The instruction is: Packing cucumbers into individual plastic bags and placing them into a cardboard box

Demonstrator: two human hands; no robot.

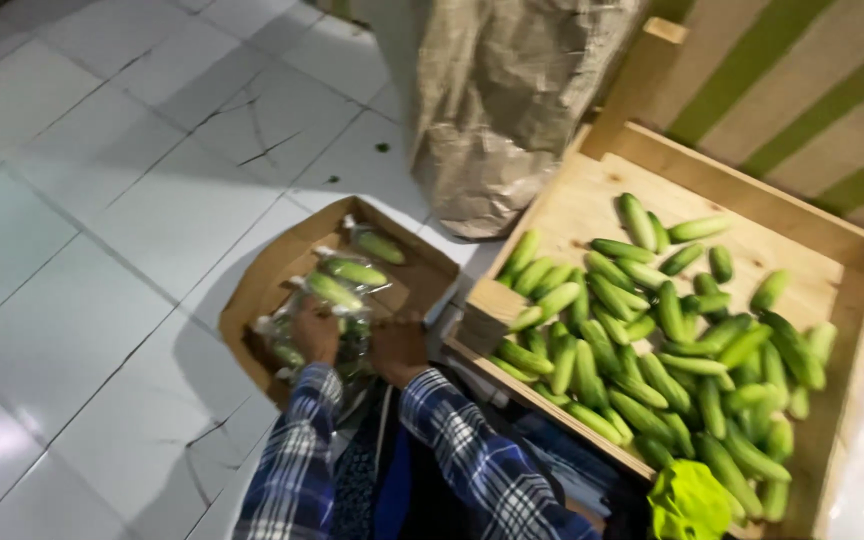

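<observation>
Both the left hand (316, 332) and right hand (398, 349) gripped a clear bag of cucumbers (324, 318) over the cardboard box (252, 290) beside the wooden crate (857, 330).

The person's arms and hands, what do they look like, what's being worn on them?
Both arms wear long sleeves of a plaid shirt, blue and white checks crossed with darker lines. The sleeves reach the wrists. The left hand and the right hand are bare: no gloves, and no rings or watch can be made out in this blurry view.

Wooden crate (592, 195) of loose green cucumbers (652, 350); crumpled brown paper sack (502, 100) behind it; white tiled floor (82, 200), cracked.
</observation>
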